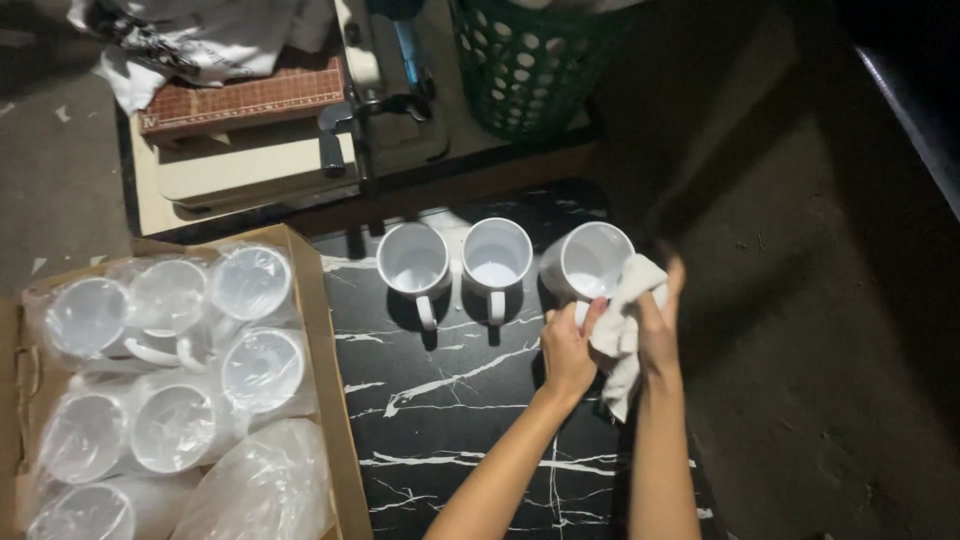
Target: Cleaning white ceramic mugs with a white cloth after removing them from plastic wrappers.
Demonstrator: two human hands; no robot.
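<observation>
On the black white-veined marble-look counter (450,420), 3 white ceramic mugs stand in a row; the rightmost white mug (590,262) is tipped toward the person, its mouth facing up and slightly right. The left hand (566,350) grips this mug by its handle side, fingers curled around it. The right hand (655,325) pinches a crumpled off-white cloth (622,335) pressed against the mug's rim, fingers bent over the fabric. The middle mug (496,262) and left mug (414,264) stand upright, handles toward the person, just beside each other. At the left, an open cardboard box (325,400) holds more white mugs wrapped in clear plastic bags (175,380). A green perforated plastic basket (520,60) stands beyond the counter
</observation>
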